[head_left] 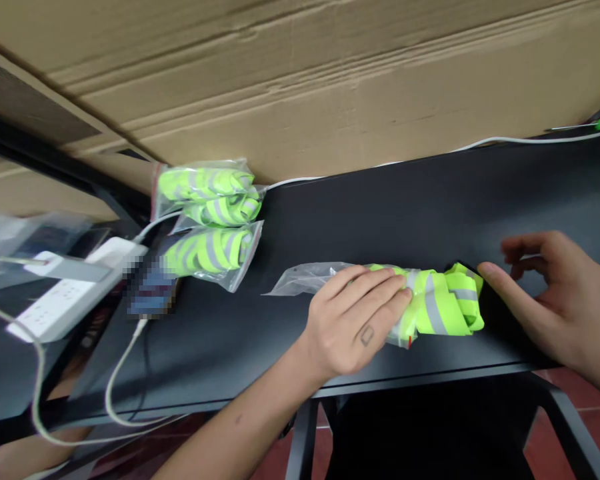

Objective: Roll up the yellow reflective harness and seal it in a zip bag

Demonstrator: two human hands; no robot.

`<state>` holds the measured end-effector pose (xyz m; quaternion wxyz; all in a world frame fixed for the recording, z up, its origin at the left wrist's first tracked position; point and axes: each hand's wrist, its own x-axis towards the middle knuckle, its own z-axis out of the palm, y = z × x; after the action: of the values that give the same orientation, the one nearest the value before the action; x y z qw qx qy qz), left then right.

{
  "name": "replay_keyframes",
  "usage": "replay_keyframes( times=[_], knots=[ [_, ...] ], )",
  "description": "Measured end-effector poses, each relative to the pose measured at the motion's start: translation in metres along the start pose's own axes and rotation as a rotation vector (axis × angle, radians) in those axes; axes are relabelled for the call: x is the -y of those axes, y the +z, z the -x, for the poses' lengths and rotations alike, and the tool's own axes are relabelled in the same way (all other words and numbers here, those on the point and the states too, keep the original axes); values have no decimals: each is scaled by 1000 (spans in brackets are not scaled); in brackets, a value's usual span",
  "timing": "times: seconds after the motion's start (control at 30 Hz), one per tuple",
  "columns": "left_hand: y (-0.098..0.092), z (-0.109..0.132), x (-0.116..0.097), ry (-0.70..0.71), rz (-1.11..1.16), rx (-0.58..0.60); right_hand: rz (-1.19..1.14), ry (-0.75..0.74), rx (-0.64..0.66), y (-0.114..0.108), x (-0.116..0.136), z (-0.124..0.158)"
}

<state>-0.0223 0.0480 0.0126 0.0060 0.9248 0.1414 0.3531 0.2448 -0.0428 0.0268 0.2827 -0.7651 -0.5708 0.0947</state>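
My left hand (357, 320) lies over a clear plastic bag (305, 277), its fingers closed around it. Partly inside that bag is a rolled bundle of neon-yellow reflective webbing (435, 303) with silver stripes. The bundle's right end sticks out of the bag's mouth, where a bit of red edge shows. My right hand (555, 293) is just right of this end, fingers bent and thumb apart, holding nothing I can see. The thumb tip is close to the bundle; whether they touch I cannot tell.
Several bagged neon-yellow bundles (207, 250) lie at the back left of the black table (380, 213). Beside them are a blurred-out phone (153, 290) on a cable and a white power strip (75, 287). Cardboard (330, 93) stands behind. Another person's arm (35, 453) shows lower left.
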Motion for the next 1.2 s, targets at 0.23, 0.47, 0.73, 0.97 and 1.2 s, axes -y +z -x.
replay_keyframes(
  times=[0.23,0.47,0.73,0.97,1.2],
  knots=[
    [-13,-6,-4,15,-75,-7,-777,590,832,-1,12,-11],
    [-5,-5,-12,123,-133,-153,-1188,751,866,19,28,-23],
    [-19,-13,-14,183,-132,24,-1182,697,804,17,33,-32],
    [4,-10,-15,179,-36,31,-710,325,684,13,25,-59],
    [13,-15,-24,-3,43,121,-274,-303,382,7,38,-25]
  ],
)
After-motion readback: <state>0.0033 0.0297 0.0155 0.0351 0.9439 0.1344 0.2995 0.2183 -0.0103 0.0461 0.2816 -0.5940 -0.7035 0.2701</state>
